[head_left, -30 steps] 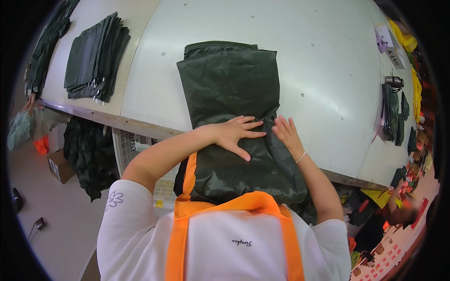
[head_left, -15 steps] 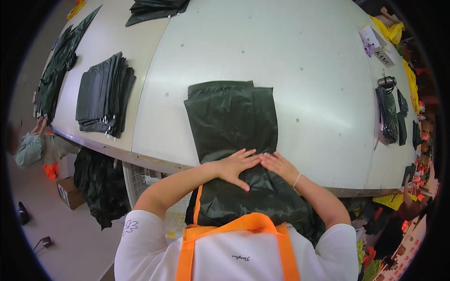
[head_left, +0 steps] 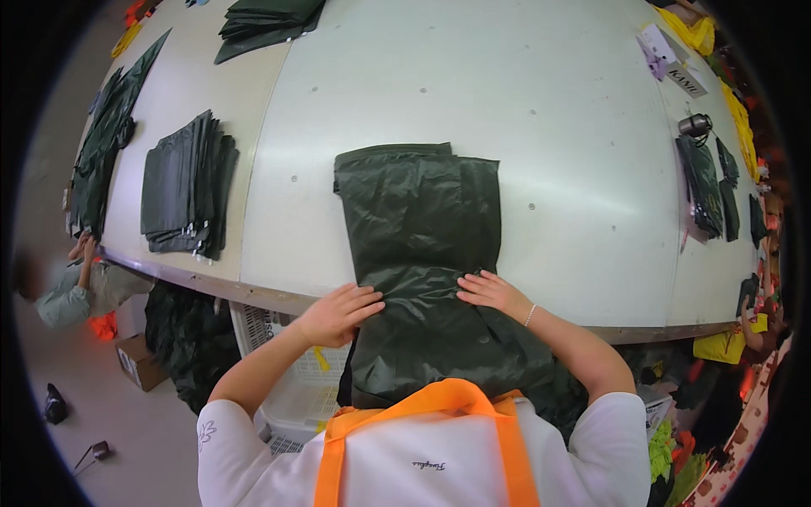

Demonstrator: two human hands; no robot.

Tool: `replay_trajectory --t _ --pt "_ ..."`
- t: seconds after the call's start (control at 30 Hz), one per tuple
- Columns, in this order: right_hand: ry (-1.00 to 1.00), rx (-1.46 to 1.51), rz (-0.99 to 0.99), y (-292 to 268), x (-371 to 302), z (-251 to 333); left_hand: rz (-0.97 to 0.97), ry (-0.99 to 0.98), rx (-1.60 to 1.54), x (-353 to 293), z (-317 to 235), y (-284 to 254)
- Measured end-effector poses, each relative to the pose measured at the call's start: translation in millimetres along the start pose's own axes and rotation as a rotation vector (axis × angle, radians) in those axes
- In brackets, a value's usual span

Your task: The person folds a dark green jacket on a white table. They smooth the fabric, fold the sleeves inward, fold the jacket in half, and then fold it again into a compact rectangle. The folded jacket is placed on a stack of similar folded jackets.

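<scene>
A dark green, shiny piece of fabric (head_left: 422,220) lies folded on the table in front of me and hangs over the near edge toward my lap. At its left edge, near the table's front, my left hand (head_left: 340,314) has its fingers over the top, and the thumb is partly hidden low at the side, gripping the edge. My right hand (head_left: 494,296) rests on the fabric's right side with its fingers stretched out flat. The cloth between my hands is wrinkled crosswise. Its lower part spreads above my orange apron straps (head_left: 334,456).
Stacked dark green pieces (head_left: 187,186) lie on the pale table (head_left: 583,245) to the left, with another stack (head_left: 270,25) farther back. A metal flask (head_left: 695,126) and white box (head_left: 686,80) stand right. A white plastic crate (head_left: 291,397) sits below; a co-worker (head_left: 68,296) is far left.
My hands, which were together on the middle of the fabric, have moved apart. The left is now at the left edge, the right slightly lower on the right side.
</scene>
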State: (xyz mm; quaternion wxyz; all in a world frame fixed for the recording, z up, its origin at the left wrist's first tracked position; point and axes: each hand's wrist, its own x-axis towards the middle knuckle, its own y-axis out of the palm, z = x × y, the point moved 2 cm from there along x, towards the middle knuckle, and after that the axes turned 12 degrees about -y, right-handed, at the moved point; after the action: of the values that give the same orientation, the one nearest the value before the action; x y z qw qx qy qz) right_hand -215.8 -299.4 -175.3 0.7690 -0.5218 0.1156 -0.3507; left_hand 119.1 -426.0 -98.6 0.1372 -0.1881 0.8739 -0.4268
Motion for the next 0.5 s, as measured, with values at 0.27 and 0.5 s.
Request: replay_trajectory --t 0.27,0.5 --pt "0.420 0.589 -0.143 1.8 6.4 -13.3 -0.306 -0.562 -0.676 -23.8 15.3 99.6" --pt "1.196 0.504 -0.385 -34.3 63.1 -19.6 -0.623 -1.005 -0.593 18.0 13.0 68.3"
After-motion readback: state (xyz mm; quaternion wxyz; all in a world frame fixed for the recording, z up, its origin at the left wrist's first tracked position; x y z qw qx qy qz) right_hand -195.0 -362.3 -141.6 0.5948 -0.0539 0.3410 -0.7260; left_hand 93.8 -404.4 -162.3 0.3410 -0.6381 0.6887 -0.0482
